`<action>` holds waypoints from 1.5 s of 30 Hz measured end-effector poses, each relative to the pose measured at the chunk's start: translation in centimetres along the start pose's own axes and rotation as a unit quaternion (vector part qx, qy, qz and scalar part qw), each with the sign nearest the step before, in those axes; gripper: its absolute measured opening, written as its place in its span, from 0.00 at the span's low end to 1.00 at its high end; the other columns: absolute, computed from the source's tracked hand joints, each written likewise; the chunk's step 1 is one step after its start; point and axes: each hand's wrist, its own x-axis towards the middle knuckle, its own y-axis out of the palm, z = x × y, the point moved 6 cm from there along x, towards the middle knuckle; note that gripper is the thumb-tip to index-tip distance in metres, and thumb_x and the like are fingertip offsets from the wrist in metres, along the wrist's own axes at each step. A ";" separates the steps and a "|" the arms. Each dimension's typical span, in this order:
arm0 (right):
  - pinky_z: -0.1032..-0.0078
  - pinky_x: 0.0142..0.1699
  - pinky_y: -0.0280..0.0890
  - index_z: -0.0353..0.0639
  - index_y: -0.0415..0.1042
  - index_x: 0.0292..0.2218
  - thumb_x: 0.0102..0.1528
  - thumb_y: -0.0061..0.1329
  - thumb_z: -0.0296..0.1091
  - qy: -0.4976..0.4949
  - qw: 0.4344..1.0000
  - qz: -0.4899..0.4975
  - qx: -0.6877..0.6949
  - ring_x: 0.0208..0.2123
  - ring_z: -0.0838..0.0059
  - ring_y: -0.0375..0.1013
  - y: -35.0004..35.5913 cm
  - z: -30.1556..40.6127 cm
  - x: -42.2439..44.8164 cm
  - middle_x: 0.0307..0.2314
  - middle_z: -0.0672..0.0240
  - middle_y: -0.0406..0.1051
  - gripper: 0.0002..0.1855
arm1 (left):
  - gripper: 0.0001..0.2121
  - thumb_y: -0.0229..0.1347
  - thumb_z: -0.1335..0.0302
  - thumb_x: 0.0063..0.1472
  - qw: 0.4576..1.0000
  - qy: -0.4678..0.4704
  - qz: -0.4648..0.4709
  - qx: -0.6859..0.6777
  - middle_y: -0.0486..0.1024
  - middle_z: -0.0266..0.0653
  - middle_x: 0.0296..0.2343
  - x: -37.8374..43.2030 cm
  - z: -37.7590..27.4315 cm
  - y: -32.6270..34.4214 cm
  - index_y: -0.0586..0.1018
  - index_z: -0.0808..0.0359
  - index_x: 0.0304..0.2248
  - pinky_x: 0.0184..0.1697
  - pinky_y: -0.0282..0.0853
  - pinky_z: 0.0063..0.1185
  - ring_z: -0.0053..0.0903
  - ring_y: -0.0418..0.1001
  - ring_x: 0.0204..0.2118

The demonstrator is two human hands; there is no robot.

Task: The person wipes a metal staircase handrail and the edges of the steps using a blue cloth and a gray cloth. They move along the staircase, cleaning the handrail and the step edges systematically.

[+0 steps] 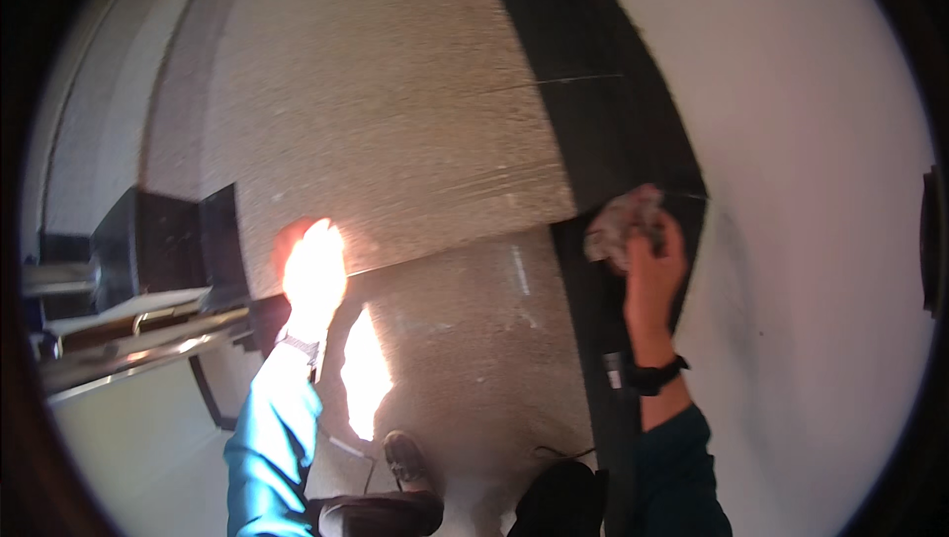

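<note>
My right hand (654,289) grips a crumpled, patterned cloth (619,229) over the black skirting (608,114) at the foot of the white wall. A black band circles that wrist. On the other side, my left hand (317,278) is in strong sunlight above the speckled stone floor (385,107). Glare washes out its fingers, so whether it holds anything cannot be told. A reddish-brown patch beside it is too blurred to name. Both arms wear teal sleeves.
Steps (159,70) run along the upper left. A metal handrail (148,348) and black-faced blocks (170,240) stand at the left. The white wall (808,203) rises on the right. Below are a shoe (404,455) and a sunlit floor patch (365,374).
</note>
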 end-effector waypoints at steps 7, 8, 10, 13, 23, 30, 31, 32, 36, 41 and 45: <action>0.64 0.55 0.63 0.43 0.73 0.46 0.53 0.50 0.27 -0.362 0.827 0.132 -0.411 0.50 0.55 0.66 5.8 5.8 4.9 0.44 0.62 0.71 0.17 | 0.09 0.57 0.70 0.55 1.000 -0.017 -0.005 -0.025 0.74 0.40 0.35 0.6 -0.1 -0.9 0.79 0.62 0.36 0.46 0.63 0.35 0.39 0.69 0.42; 0.63 0.55 0.62 0.44 0.73 0.46 0.53 0.51 0.29 -0.367 0.809 0.162 -0.430 0.51 0.54 0.65 6.7 5.1 5.1 0.45 0.63 0.71 0.17 | 0.09 0.57 0.71 0.55 0.999 -0.018 -0.009 -0.047 0.74 0.40 0.34 0.9 0.2 -1.2 0.79 0.62 0.36 0.46 0.63 0.35 0.39 0.69 0.41; 0.61 0.56 0.61 0.45 0.73 0.48 0.54 0.52 0.31 -0.376 0.794 0.189 -0.439 0.52 0.54 0.64 7.7 3.9 5.8 0.47 0.64 0.70 0.19 | 0.08 0.56 0.71 0.55 0.995 -0.025 -0.025 -0.094 0.74 0.39 0.34 1.5 0.3 -1.5 0.79 0.62 0.35 0.45 0.64 0.35 0.39 0.69 0.40; 0.59 0.58 0.59 0.49 0.72 0.51 0.54 0.52 0.34 -0.379 0.794 0.186 -0.437 0.54 0.54 0.63 8.0 2.8 6.6 0.50 0.65 0.68 0.21 | 0.07 0.56 0.74 0.54 0.995 -0.051 -0.022 -0.087 0.75 0.40 0.33 2.1 0.3 -1.2 0.78 0.63 0.34 0.44 0.65 0.32 0.38 0.69 0.38; 0.58 0.59 0.57 0.52 0.70 0.53 0.56 0.50 0.33 -0.402 0.779 0.156 -0.454 0.55 0.53 0.61 10.5 2.0 9.5 0.52 0.66 0.65 0.23 | 0.08 0.53 0.75 0.55 0.999 -0.039 -0.016 -0.033 0.74 0.39 0.37 3.1 -0.7 -1.5 0.76 0.63 0.35 0.46 0.62 0.35 0.40 0.69 0.41; 0.57 0.58 0.59 0.51 0.71 0.52 0.54 0.51 0.33 -0.408 0.771 0.137 -0.469 0.53 0.53 0.62 11.1 1.9 10.0 0.51 0.65 0.65 0.22 | 0.09 0.53 0.74 0.55 0.999 -0.046 0.001 -0.021 0.74 0.41 0.38 3.4 -0.8 -1.2 0.75 0.64 0.37 0.47 0.63 0.35 0.41 0.69 0.41; 0.56 0.57 0.59 0.52 0.71 0.51 0.53 0.51 0.33 -0.410 0.770 0.136 -0.471 0.52 0.52 0.62 11.1 1.9 10.0 0.50 0.65 0.66 0.23 | 0.09 0.53 0.74 0.56 0.999 -0.047 0.002 -0.015 0.74 0.41 0.38 3.4 -0.8 -1.2 0.75 0.64 0.37 0.47 0.63 0.35 0.41 0.69 0.42; 0.56 0.57 0.59 0.52 0.71 0.51 0.53 0.52 0.33 -0.407 0.770 0.139 -0.471 0.52 0.52 0.62 11.2 1.9 10.0 0.50 0.65 0.66 0.23 | 0.10 0.52 0.74 0.56 0.999 -0.041 -0.003 -0.013 0.73 0.41 0.38 3.4 -0.8 -1.2 0.75 0.64 0.38 0.47 0.63 0.35 0.42 0.69 0.42; 0.56 0.57 0.59 0.53 0.72 0.51 0.52 0.52 0.32 -0.395 0.775 0.141 -0.473 0.52 0.52 0.63 11.1 1.9 10.3 0.50 0.64 0.66 0.23 | 0.12 0.51 0.70 0.59 0.998 -0.046 0.021 -0.028 0.72 0.43 0.42 3.3 -0.6 -0.9 0.74 0.64 0.42 0.50 0.61 0.38 0.43 0.67 0.46; 0.54 0.58 0.57 0.54 0.71 0.51 0.53 0.51 0.32 -0.375 0.779 0.148 -0.481 0.54 0.53 0.61 11.2 2.1 10.4 0.50 0.66 0.65 0.23 | 0.14 0.51 0.69 0.59 0.998 -0.053 0.037 -0.013 0.70 0.44 0.43 3.0 -0.4 -0.5 0.73 0.64 0.44 0.52 0.58 0.39 0.43 0.66 0.47; 0.52 0.59 0.55 0.56 0.71 0.52 0.55 0.50 0.34 -0.353 0.776 0.158 -0.498 0.56 0.54 0.59 11.3 1.6 10.5 0.51 0.66 0.64 0.22 | 0.15 0.52 0.69 0.58 0.996 -0.065 0.056 -0.005 0.70 0.43 0.43 2.6 0.0 -0.1 0.73 0.63 0.44 0.52 0.58 0.38 0.42 0.66 0.47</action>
